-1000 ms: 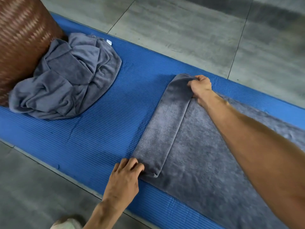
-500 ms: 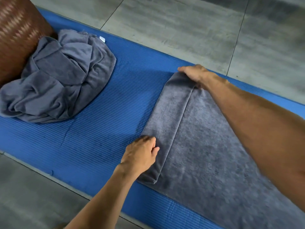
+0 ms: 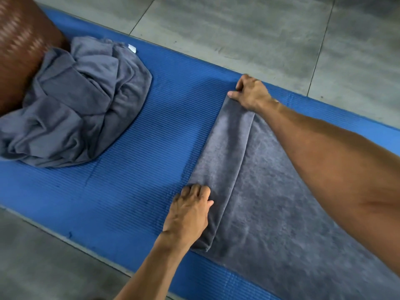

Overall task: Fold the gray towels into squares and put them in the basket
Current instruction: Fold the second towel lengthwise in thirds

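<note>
Towel: soft, limp, light. Left hand and right hand grasp folded edge ends; hold both corners.

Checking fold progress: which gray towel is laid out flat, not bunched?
The towel under both hands, flat with one end folded over; the other sits crumpled by the brown basket.

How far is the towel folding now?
Done: one narrow end fold on the flat towel. In hand: left hand and right hand hold that fold's ends. Left: more folds, the crumpled pile, then the basket; no folded towel shows.
</note>
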